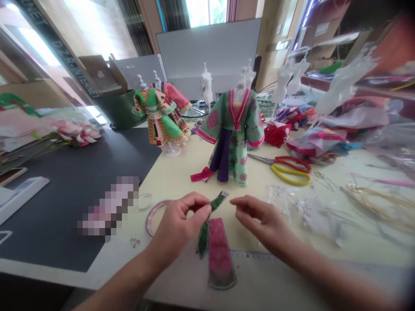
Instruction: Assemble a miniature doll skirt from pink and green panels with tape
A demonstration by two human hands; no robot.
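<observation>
My left hand pinches a narrow green doll sash between thumb and forefinger, its pale tip sticking out to the right. Below, a green tail edged in small white dots hangs down. Beside it is a pink panel with the same dotted trim, fading to grey-green at its rounded lower end. Just right of the sash tip, my right hand has thumb and forefinger apart and holds nothing. Beyond both hands, a mini mannequin wears a green robe with pink dotted trim.
Red-and-yellow-handled scissors lie right of the robe. A tape roll sits by my left wrist, a ruler under my right forearm. Bagged beads, cords and a fabric pile occupy the right; a second dressed mannequin stands behind.
</observation>
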